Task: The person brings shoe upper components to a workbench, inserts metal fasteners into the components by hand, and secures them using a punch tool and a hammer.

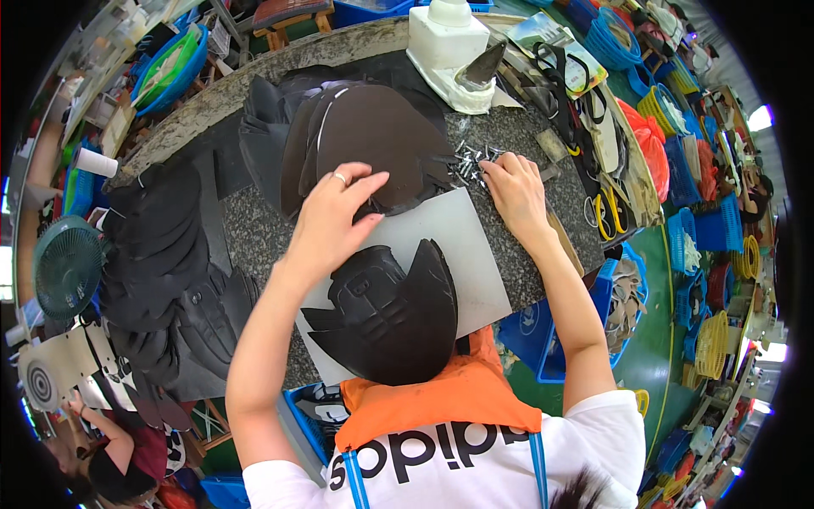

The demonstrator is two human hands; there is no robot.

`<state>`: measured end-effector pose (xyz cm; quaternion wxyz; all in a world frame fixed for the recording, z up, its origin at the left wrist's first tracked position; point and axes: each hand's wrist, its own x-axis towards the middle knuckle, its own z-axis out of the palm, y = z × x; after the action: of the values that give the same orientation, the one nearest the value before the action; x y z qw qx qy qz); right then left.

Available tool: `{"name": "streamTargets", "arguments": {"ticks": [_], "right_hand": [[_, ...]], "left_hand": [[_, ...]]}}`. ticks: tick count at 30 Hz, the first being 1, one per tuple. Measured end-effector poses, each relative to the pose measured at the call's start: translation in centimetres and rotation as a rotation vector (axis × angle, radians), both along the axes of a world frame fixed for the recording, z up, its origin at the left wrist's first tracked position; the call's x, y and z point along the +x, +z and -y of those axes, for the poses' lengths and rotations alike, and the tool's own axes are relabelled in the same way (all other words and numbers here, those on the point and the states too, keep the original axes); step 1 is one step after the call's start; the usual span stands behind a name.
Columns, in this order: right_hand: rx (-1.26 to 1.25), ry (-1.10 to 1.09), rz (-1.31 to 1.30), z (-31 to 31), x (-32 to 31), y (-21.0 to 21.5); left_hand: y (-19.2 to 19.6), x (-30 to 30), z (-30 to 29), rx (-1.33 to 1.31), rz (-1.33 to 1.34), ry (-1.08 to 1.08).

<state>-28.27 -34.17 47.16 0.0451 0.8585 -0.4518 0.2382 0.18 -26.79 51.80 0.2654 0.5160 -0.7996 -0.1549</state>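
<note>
My left hand [332, 219] hangs over the near edge of a stack of smooth dark brown shaped pieces [381, 140], thumb and fingers apart. Nothing shows between them. At the right, my right hand [519, 193] has its fingertips pinched together at a loose heap of small silvery metal parts [466, 166]; what they hold is too small to make out. Closest to me lies a dark moulded piece [394, 318] with pointed side flaps and a raised buckle-like relief. It rests on a white board [475, 254], partly covering it.
Overlapping black moulded pieces [161, 246] cover the left of the speckled stone tabletop [263, 237]. A white machine-like stand [448, 55] is at the back. Yellow-handled scissors [606, 212] lie near the right edge. Below stands a blue basket of scraps [626, 297]. Another person [119, 454] works lower left.
</note>
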Motion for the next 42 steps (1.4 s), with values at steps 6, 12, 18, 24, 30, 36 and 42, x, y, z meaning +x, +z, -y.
{"name": "streamTargets", "arguments": {"ticks": [6,12,18,24,30,36,42], "right_hand": [[0.019,-0.004,0.074,0.0,0.4,0.1],[0.094,0.002,0.197,0.3,0.8,0.1],[0.472,0.42,0.446,-2.3,4.0,3.4],[0.942,0.335,0.547,-2.5,4.5,4.3],[0.905,0.359,0.604,-3.4,5.2,3.2],[0.119,0.104,0.137,-1.5,2.7,2.1],[0.874,0.174,0.615,-5.7,4.7,5.6]], "left_hand": [[-0.4,-2.3,-4.0,0.057,-0.161,0.053],[-1.0,-2.7,-5.1,0.082,-0.228,0.064],[-0.5,-5.5,-3.1,0.125,-0.409,0.154],[-1.0,-5.6,-2.0,0.154,-0.604,0.183],[-2.4,-5.7,-2.1,0.251,-0.763,0.276],[-1.4,-4.0,-2.8,0.62,-1.249,0.308],[-1.2,-3.8,-4.3,-0.679,-0.098,0.034]]}}
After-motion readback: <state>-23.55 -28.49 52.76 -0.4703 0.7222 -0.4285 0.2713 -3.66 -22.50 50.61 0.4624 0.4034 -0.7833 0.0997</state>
